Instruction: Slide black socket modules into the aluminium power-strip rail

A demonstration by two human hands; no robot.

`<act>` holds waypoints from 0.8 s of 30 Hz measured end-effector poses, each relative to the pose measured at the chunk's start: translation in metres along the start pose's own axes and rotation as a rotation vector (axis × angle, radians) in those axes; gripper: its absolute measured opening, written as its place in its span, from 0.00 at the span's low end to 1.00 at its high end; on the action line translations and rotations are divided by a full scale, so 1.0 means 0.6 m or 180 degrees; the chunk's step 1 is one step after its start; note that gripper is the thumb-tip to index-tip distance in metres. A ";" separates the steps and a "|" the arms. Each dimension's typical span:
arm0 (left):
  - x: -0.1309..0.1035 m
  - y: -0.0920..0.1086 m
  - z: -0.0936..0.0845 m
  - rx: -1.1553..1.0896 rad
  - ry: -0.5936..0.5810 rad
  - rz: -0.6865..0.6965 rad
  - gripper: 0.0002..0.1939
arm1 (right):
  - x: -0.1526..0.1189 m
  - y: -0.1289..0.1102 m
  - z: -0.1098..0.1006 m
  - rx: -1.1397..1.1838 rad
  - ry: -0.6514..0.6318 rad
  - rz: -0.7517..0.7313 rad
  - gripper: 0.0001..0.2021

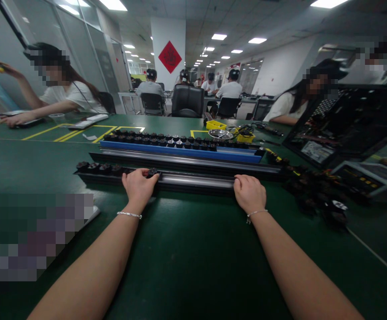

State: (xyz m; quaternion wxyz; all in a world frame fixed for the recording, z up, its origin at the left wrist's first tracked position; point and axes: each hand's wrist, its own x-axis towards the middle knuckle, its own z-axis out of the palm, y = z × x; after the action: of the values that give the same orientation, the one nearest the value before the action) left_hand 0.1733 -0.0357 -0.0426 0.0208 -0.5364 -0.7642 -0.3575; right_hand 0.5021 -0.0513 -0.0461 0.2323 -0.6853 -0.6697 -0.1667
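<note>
A long black rail [196, 183] with a shiny metallic channel lies crosswise in front of me on the green table. Several small black parts [105, 167] sit in a row in its left end. My left hand [137, 186] is closed at the rail, its thumb and fingers pinching another small black part [153, 171] at the channel. Farther right, my right hand [251, 193] grips the rail, with bent fingers over its upper edge. Just behind lies a second black rail [187, 161], and beyond that a blue rail [180, 151] with many black parts along it.
A loose heap of black parts [323, 195] lies at the right, beside a metal box [373, 180] and an open computer case [340, 129]. A metal dish [220, 134] and yellow tray [216, 125] stand behind. Co-workers sit at left [70, 93] and right [290, 104].
</note>
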 end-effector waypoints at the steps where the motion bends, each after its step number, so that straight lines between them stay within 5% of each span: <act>1: 0.000 0.000 -0.001 0.0001 -0.0008 -0.0003 0.17 | 0.000 0.000 0.000 0.0017 0.0004 -0.0004 0.17; 24: -0.001 0.003 -0.001 0.0013 -0.0022 -0.0012 0.17 | 0.000 0.000 -0.001 0.0024 0.0006 -0.0009 0.18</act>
State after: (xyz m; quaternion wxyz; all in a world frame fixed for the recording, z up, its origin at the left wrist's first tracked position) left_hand 0.1750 -0.0363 -0.0418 0.0186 -0.5362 -0.7660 -0.3541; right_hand 0.5019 -0.0518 -0.0455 0.2353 -0.6834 -0.6711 -0.1652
